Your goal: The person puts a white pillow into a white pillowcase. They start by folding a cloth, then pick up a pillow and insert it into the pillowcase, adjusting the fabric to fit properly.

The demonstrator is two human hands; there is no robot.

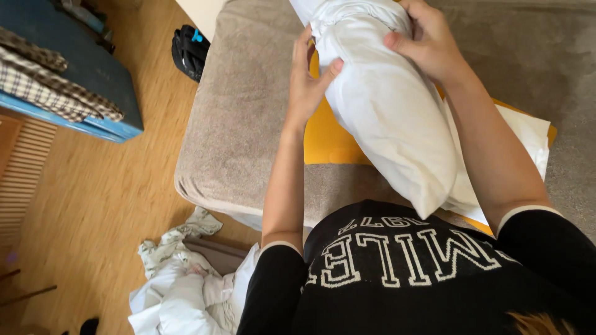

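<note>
Clearly we have both hands on the white pillow (385, 118), which stands propped from our lap up over the bed's beige cover (248, 105), its far end wrapped in bunched white fabric. Our left hand (308, 84) presses flat against the pillow's left side, fingers extended, thumb hooked into the cloth; our right hand (428, 43) is curled over the top, gripping the gathered fabric (347, 22). To work well here, we judge it best to keep the left hand steady as a brace while the right eases the cloth evenly around the corner, so that nothing twists or catches. Beneath the pillow lies a yellow sheet (329, 139) with a white piece (528, 133) spread on it to the right, both flat on the bed. The bed's near edge runs just beside our left elbow, and past it the wooden floor (105, 198) drops away, so the pillow should stay over the mattress. A heap of crumpled white laundry (180, 279) sits on the floor at our left, a black bag (189, 49) farther off, and a blue-edged surface with checked cloth (49, 87) at the far left. Open room lies mostly to the right, across the bed.
</note>
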